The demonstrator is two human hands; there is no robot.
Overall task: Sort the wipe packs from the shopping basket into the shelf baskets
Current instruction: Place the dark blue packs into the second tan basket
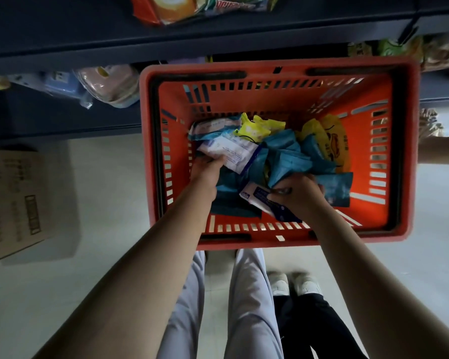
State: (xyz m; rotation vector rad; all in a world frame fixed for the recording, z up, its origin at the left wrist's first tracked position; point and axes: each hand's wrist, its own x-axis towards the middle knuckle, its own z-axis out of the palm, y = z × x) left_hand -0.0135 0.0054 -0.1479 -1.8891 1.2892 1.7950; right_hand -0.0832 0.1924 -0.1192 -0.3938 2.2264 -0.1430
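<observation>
The pale floor [109, 193] carries a brown cardboard box [11, 200] at the left side, near the foot of the dark shelf [62, 47]. Two white shoes [293, 283] stand on the floor lower in the view. The upper board of the shelf carries colourful snack bags [192, 6]. The lower board carries blurred pale packs [106, 84] at the left and green-yellow bags [405, 50] at the right.

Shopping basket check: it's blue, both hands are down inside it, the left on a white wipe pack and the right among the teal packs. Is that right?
Not quite: the shopping basket is red-orange, not blue, as the head view shows. The rest holds: the left hand grips a white wipe pack, and the right hand is among the teal packs.
</observation>
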